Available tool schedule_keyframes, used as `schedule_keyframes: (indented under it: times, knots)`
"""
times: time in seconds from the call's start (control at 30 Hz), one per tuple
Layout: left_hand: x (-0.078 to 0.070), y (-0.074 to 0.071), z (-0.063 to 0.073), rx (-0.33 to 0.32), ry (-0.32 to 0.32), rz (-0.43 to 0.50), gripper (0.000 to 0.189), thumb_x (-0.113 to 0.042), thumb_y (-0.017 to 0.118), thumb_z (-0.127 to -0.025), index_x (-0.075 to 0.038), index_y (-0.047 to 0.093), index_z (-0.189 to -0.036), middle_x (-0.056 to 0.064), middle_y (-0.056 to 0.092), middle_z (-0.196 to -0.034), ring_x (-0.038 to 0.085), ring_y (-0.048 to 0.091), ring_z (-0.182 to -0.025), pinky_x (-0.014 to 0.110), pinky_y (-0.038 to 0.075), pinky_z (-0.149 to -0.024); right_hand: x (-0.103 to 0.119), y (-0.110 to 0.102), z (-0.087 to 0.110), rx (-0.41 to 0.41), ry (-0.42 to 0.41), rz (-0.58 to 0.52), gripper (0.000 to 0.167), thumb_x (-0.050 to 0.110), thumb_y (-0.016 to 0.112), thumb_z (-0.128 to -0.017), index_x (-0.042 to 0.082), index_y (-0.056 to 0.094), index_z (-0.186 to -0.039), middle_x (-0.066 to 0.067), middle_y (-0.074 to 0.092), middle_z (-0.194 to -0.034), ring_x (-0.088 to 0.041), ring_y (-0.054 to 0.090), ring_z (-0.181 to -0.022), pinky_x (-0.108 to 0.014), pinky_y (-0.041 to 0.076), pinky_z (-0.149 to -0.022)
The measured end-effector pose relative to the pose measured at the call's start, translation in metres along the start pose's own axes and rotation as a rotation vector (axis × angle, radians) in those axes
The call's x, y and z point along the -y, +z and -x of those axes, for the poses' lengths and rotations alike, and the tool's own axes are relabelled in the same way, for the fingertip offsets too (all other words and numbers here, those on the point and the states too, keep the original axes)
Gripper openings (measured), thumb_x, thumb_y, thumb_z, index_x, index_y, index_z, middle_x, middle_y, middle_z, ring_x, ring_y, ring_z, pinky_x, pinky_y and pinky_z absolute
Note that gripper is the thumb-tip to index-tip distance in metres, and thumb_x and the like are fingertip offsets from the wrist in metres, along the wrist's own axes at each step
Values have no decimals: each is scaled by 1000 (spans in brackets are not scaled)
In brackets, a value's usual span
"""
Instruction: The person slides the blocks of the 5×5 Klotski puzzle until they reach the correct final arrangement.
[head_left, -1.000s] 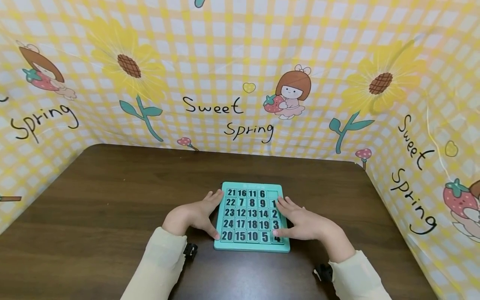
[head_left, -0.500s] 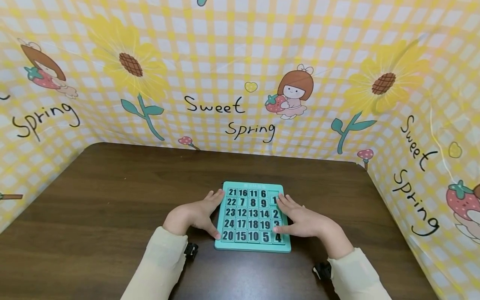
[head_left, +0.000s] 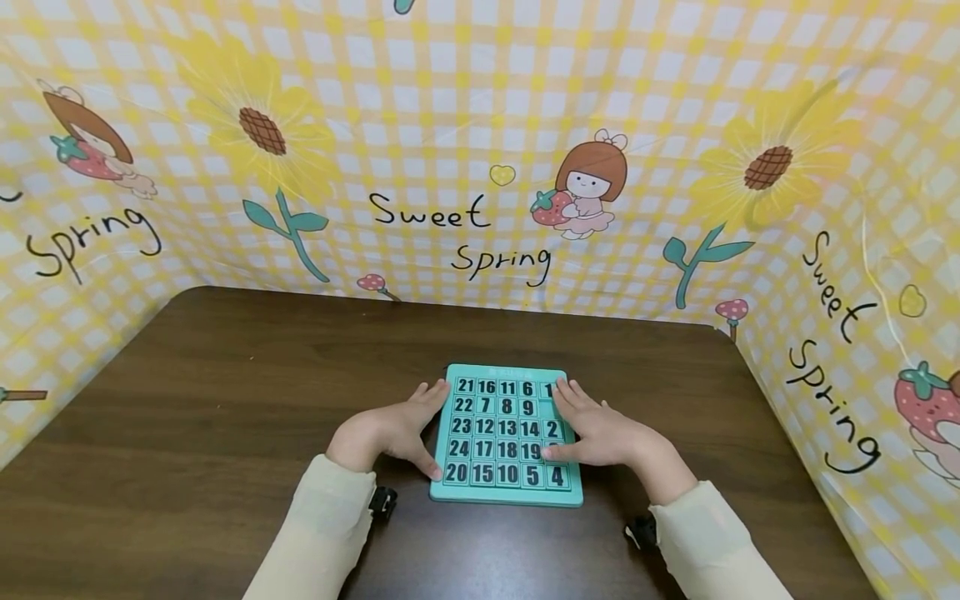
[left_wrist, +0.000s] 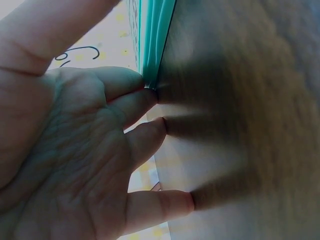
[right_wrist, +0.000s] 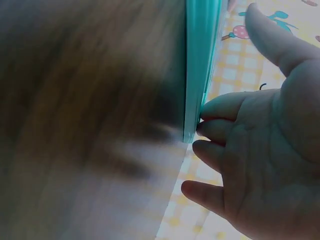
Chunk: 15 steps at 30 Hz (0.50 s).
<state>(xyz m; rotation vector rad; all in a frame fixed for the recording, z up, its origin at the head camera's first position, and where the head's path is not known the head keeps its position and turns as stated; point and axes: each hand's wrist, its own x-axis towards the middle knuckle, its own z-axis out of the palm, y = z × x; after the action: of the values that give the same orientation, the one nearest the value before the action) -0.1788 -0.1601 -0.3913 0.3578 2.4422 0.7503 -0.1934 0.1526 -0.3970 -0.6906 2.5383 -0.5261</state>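
Tile 1 (head_left: pixel 550 389) slid up; right hand (head_left: pixel 600 433) hides tile 3.

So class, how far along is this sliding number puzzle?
Little looks done: the teal puzzle board reads 21, 16, 11, 6 along its far row, far from counting order. In hand: the right hand rests on the right column, by the 1 tile in the far corner; the left hand steadies the left edge. Nearly all the ordering remains.
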Motion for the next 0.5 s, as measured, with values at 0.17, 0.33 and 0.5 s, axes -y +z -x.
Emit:
schedule_keyframes:
  times: [0.17, 0.33, 0.5]
  knots:
    - [1, 2, 1, -1, -3, 8, 128, -20, 92, -68, -10, 4, -161, 8, 0, -169, 31, -7, -156, 55, 13, -123, 0, 1, 4, -1, -11, 38, 99, 58, 60, -92, 2, 13, -158, -16, 1, -168, -36, 0, -155, -70, 11, -116]
    - [1, 2, 1, -3, 0, 7, 127, -20, 92, -68, -10, 5, -161, 8, 1, -169, 31, -7, -156, 55, 13, -123, 0, 2, 18, -27, -76, 76, 93, 59, 57, -94, 4, 18, -158, -14, 5, -168, -35, 2, -156, -71, 12, -116]
    - [1, 1, 0, -2, 5, 4, 127, -20, 92, -68, -10, 5, -161, 8, 1, -169, 31, -7, -156, 55, 13, -123, 0, 8, 34, -43, -141, 105, 91, 62, 55, -93, 8, 21, -159, -10, 11, -168, -32, 5, -156, -71, 14, -115]
